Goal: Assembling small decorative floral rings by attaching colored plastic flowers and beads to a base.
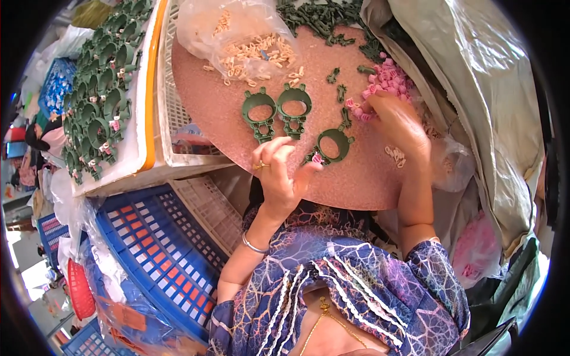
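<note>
My left hand [276, 175] hovers at the near edge of a round pinkish table [350, 193], its thumb and fingers apart and nothing visibly gripped. By its thumb lies a green plastic ring piece [344, 153] with a small pink part [317, 158] at its lower end. Just beyond the fingertips are two more green ring pieces, one on the left [244, 110] and one on the right [310, 105]. Farther right, my right hand [399, 121] reaches to a heap of small pink parts [389, 77]. Its fingers are bent together, and their tips are partly hidden among the parts.
A clear bag of cream-coloured parts [261, 53] and a pile of dark green parts [323, 21] occupy the far side. Left of the table stand a white box [127, 154] topped with green pieces and a blue basket [160, 243]. Grey sheeting [475, 77] borders the right.
</note>
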`<move>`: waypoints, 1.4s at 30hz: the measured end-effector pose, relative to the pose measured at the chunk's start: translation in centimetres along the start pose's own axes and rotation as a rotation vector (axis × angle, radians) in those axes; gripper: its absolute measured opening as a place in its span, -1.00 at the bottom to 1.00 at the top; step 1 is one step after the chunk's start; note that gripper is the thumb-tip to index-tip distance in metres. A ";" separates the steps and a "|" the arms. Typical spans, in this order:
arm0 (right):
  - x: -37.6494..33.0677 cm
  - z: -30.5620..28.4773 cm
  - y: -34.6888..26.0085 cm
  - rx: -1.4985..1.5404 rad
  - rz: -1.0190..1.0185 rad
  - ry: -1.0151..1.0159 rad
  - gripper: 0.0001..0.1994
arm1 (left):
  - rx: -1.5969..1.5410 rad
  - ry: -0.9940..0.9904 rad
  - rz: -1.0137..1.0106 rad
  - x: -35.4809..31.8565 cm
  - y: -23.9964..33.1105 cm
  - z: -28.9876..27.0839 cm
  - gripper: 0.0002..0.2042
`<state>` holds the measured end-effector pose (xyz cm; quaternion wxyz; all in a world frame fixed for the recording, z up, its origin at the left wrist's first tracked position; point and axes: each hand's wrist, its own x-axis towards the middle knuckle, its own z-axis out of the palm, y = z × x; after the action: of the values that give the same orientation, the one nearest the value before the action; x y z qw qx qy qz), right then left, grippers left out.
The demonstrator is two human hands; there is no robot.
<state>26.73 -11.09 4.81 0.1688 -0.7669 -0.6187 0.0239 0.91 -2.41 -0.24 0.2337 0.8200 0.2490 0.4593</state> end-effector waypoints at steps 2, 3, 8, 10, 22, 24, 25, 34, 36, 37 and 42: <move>0.6 -0.3 -0.1 -0.042 0.105 -0.211 -0.79 | 0.154 -0.013 -0.026 0.3 0.3 0.1 -0.51; 0.7 -0.2 -0.1 -0.048 0.107 -0.209 -0.79 | 0.252 -0.038 -0.033 0.6 0.5 -0.1 -0.52; 0.8 0.0 -0.1 0.099 -0.010 -0.089 -0.83 | 0.499 -0.063 -0.079 1.5 1.1 0.2 -0.43; 1.1 -0.6 -0.4 0.208 0.000 -0.084 -0.84 | 0.488 -0.093 -0.159 1.8 1.3 0.1 -0.44; 2.8 -2.7 -3.7 0.358 0.090 -0.137 -0.81 | 0.300 -0.055 -0.147 1.4 -0.6 -0.3 -0.48; 3.1 -1.9 -5.6 0.533 0.058 -0.126 -0.79 | 0.218 -0.042 -0.109 1.1 -1.0 -0.4 -0.54; 3.2 -1.5 -6.5 0.705 0.042 -0.108 -0.77 | 0.198 -0.041 -0.105 1.1 -1.0 -0.4 -0.54; 3.8 1.4 -10.1 0.262 -0.202 -0.154 -0.81 | 0.114 0.055 -0.046 0.8 -1.3 -0.2 -0.54; 3.9 1.4 -10.2 0.210 -0.221 -0.148 -0.81 | 0.099 0.056 -0.041 0.8 -1.4 -0.1 -0.54; 3.9 1.6 -10.3 0.208 -0.223 -0.152 -0.81 | 0.081 0.051 -0.030 0.8 -1.5 -0.1 -0.55; 4.2 1.7 -11.0 0.237 -0.180 -0.076 -0.82 | 0.061 0.103 -0.027 0.5 -1.8 0.2 -0.56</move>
<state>16.96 -4.77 7.11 0.2360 -0.6816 -0.6838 0.1104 1.02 -0.73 -1.12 0.2016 0.7987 0.2858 0.4897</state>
